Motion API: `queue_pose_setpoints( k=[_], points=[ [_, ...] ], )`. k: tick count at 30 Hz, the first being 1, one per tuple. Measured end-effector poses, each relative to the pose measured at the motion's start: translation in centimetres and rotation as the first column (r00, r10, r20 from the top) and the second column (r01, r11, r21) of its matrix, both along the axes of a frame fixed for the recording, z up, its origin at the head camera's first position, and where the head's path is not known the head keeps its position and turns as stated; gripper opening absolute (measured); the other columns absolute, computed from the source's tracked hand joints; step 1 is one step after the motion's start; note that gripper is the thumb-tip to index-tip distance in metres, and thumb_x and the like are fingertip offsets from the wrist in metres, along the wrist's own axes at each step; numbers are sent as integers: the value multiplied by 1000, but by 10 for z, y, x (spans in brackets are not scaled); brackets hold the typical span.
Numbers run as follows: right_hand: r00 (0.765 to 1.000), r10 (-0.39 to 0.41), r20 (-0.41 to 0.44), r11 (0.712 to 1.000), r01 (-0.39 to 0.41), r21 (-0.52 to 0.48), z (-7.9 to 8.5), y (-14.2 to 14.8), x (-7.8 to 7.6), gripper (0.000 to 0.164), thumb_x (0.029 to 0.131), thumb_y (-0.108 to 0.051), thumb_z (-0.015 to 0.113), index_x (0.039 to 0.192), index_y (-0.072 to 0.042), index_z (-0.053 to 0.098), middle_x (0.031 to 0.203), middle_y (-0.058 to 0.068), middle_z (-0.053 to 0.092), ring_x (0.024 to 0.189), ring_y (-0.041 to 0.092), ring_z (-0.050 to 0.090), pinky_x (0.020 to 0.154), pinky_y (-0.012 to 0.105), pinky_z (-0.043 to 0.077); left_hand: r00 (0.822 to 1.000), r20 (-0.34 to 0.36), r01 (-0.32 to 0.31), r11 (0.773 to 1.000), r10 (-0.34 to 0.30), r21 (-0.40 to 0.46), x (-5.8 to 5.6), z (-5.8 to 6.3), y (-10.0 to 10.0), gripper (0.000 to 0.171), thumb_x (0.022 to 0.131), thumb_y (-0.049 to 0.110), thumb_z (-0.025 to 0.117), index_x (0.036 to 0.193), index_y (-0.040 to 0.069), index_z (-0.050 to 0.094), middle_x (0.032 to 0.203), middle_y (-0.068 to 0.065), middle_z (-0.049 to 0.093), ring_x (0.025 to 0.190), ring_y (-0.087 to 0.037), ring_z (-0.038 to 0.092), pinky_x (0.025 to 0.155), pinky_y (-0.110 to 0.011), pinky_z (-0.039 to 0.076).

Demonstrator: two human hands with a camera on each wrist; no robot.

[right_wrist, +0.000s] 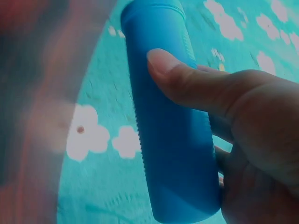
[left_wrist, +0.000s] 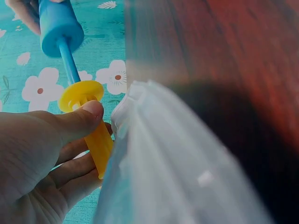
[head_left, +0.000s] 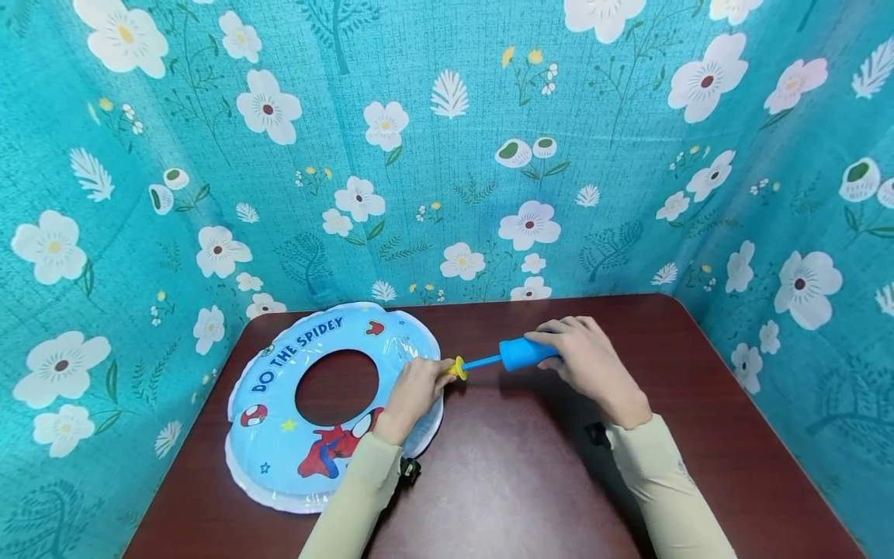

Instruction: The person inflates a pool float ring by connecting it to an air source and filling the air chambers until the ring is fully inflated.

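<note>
Out over the table, a blue hand pump lies stretched between two hands, its thin rod drawn out. My left hand pinches the pump's yellow flanged end piece between thumb and fingers, right at the edge of a swim ring. The light blue swim ring rests on the left of the table, with a cartoon figure and lettering on it. My right hand grips the pump's blue cylinder, thumb along its side.
A teal flowered cloth surrounds the table at the back and both sides. The table's far edge lies just beyond the ring. Dark straps show at the wrists, below the pale sleeves.
</note>
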State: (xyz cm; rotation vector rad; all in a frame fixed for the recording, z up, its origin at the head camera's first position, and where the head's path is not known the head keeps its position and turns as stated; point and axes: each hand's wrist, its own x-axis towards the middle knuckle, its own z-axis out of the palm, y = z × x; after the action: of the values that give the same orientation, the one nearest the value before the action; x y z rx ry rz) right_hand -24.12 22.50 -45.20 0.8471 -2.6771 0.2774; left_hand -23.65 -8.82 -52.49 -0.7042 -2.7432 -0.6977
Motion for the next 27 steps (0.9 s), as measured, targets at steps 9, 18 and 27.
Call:
queue_pose_setpoints(
  k=[9,18,27],
  points=[
    [999,2,-32,998,0,56,-7,-12,0,57,80,-21,96,134,-16,76,129,12,74,119,37,65,103,58,45,1000,-25,-16,999,16,-36,1,-1,3,11,101,21,74,106,13,79,89,-3,78,74,-16,70,68,-27,56],
    [989,24,-148,989,-1,151,-36,-56,6,53,86,-28,92,135,-20,75,129,10,74,113,33,67,100,55,51,999,-41,-12,999,10,-49,1,-3,5,10,102,21,73,97,14,78,78,-1,73,69,-16,69,64,-24,53],
    [994,8,-106,993,5,121,-32,-50,4,56,84,-28,94,136,-21,75,129,9,75,115,33,68,101,54,51,1000,-28,-1,999,0,-32,1,-2,3,10,103,21,73,102,13,79,78,-2,73,67,-15,66,63,-26,52]
  ],
)
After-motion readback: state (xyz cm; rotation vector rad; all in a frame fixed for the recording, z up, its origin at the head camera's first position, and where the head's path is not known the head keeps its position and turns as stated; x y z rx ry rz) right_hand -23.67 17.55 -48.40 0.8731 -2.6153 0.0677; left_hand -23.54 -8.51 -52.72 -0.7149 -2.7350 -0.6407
